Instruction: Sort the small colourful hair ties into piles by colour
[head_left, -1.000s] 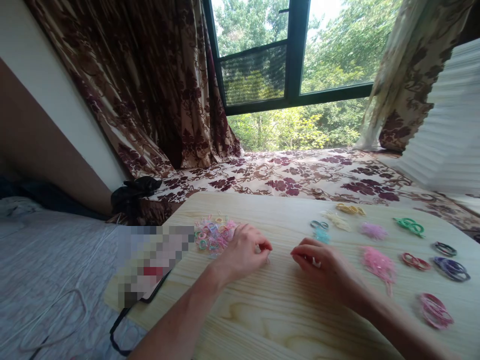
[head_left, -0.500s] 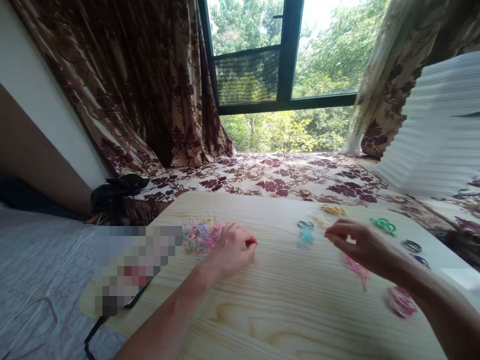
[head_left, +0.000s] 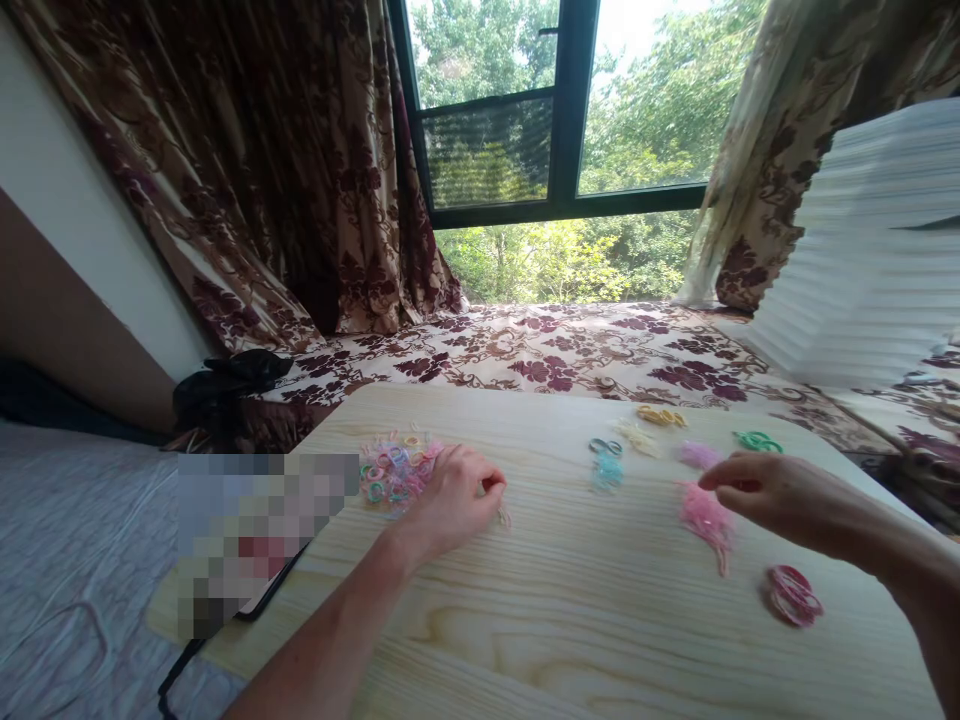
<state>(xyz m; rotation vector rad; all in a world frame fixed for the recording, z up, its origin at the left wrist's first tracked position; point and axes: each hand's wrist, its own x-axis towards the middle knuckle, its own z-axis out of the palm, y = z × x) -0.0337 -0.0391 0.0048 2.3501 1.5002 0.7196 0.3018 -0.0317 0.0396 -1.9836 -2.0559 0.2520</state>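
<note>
My left hand [head_left: 465,490] rests at the right side of a mixed pile of small coloured hair ties [head_left: 394,470], its thumb and fingers pinched. Pale hair ties [head_left: 504,516] show just below those fingertips. Over the table's right half, my right hand [head_left: 757,482] hovers with fingers together, beside a pink bunch of hair ties [head_left: 705,515]; whatever its fingertips hold is too small to see. Close by lie a lilac bunch [head_left: 699,455] and a green bunch [head_left: 757,441], the latter behind the hand.
Sorted groups lie across the wooden table [head_left: 540,610]: turquoise ties [head_left: 607,471], dark grey-green ties [head_left: 604,446], cream ties [head_left: 639,438], yellow ties [head_left: 661,416] and dark pink ties [head_left: 795,596]. A blurred-out flat object [head_left: 262,545] lies at the left edge, with a black strap [head_left: 176,675].
My right hand has moved right and slightly down, from near the cream ties to beside the pink bunch, uncovering the lilac bunch. My left hand stays by the mixed pile.
</note>
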